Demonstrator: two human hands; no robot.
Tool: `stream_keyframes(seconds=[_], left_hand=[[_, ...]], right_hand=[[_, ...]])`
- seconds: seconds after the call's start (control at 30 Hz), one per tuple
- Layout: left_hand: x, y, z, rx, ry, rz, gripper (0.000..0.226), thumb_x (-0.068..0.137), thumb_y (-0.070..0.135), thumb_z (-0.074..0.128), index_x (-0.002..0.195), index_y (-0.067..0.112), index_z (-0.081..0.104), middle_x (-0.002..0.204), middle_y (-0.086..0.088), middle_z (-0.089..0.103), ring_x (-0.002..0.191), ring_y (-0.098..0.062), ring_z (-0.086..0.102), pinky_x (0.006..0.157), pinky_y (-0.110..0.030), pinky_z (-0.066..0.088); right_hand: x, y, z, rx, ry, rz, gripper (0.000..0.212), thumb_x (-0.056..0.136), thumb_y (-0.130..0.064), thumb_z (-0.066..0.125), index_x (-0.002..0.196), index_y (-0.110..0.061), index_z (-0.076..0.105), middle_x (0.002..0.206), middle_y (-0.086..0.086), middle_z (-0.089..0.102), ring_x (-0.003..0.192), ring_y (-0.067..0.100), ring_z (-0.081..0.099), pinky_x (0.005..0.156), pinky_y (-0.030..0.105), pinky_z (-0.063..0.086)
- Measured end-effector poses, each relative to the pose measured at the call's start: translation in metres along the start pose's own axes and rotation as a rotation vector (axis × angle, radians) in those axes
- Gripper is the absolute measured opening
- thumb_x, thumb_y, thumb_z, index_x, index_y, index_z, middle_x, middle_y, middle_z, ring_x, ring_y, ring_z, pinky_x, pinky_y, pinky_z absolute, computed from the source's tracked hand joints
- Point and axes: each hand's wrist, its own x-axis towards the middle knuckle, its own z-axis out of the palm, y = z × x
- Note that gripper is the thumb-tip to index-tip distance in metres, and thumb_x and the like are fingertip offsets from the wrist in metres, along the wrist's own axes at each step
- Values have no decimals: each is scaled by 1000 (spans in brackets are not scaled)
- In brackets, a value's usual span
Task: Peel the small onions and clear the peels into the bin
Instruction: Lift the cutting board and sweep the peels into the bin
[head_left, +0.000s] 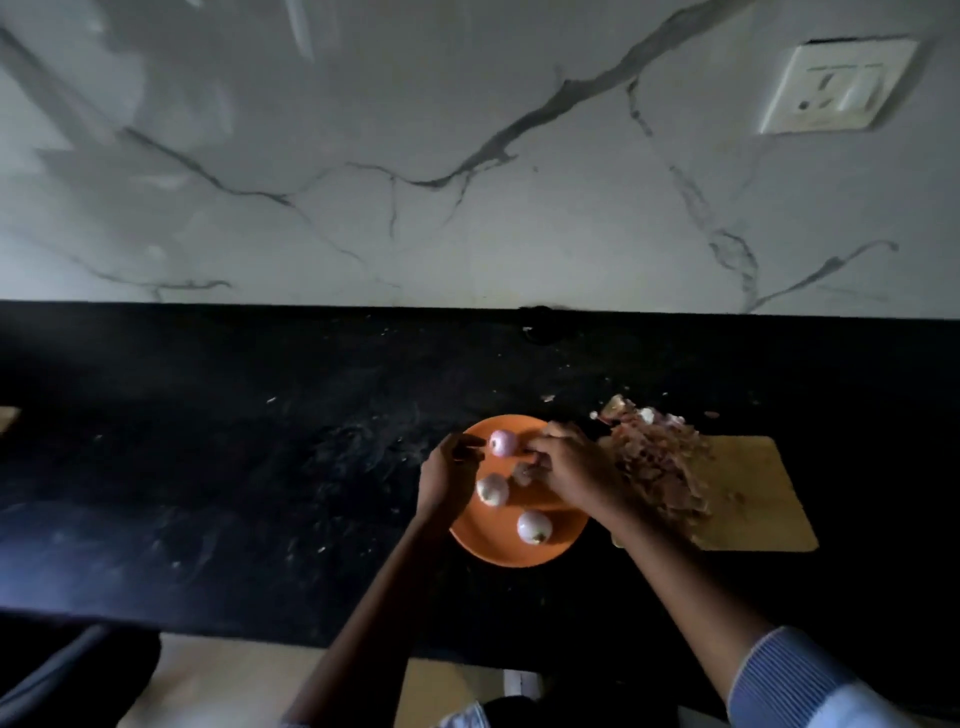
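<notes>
An orange plate (498, 551) sits on the black counter with three peeled small onions on it: one at the back (503, 442), one in the middle (492, 488) and one at the front (534, 526). My left hand (447, 475) rests at the plate's left rim, its loosely bent fingertips right beside the back onion. My right hand (571, 467) reaches over the plate from the right. Its curled fingers pinch a small brownish-pink piece of peel (523, 473) just above the plate. A heap of onion peels (660, 467) lies on a wooden cutting board (753, 499).
The board lies directly right of the plate. Loose peel scraps (618, 405) are scattered on the black counter (234, 467) behind the board. A marble wall with a socket (836, 85) rises at the back. No bin is in view.
</notes>
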Motion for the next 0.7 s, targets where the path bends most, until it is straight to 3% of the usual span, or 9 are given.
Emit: stream_keyframes(seconds=[0.13, 0.23, 0.37, 0.57, 0.7], left_hand=[[-10, -4, -5, -42, 26, -31, 31, 88, 0, 54, 105, 20, 69, 94, 9, 71, 92, -10, 67, 75, -20, 49], [-10, -8, -4, -51, 27, -51, 28, 89, 4, 55, 103, 25, 68, 97, 8, 72, 92, -11, 68, 80, -29, 53], [-8, -13, -4, -50, 30, -65, 28, 90, 4, 56, 101, 27, 67, 97, 6, 72, 90, -13, 68, 80, -30, 53], [-6, -9, -2, -54, 33, -60, 28, 91, 0, 53, 105, 19, 69, 86, 13, 69, 81, -7, 67, 63, -9, 45], [-3, -5, 3, -74, 24, -17, 29, 90, 0, 53, 103, 22, 69, 85, 12, 71, 82, -8, 70, 66, -10, 48]], right_hand=[[9, -4, 1, -63, -17, -48, 28, 92, -36, 63, 119, -34, 71, 122, -6, 62, 115, 19, 53, 99, 30, 40], [12, -6, 0, -45, -56, -39, 24, 92, -35, 59, 111, -35, 73, 119, -10, 66, 114, 19, 56, 97, 34, 45], [12, -11, -2, -44, -84, -64, 23, 93, -33, 59, 112, -37, 72, 118, -10, 66, 112, 17, 57, 92, 36, 48], [16, -5, 7, -163, -109, -56, 22, 100, -25, 49, 120, -20, 59, 127, 1, 56, 123, 22, 49, 100, 35, 41], [18, 5, 1, 9, -23, 52, 16, 100, -21, 53, 111, -12, 60, 117, 9, 60, 111, 27, 55, 87, 35, 42]])
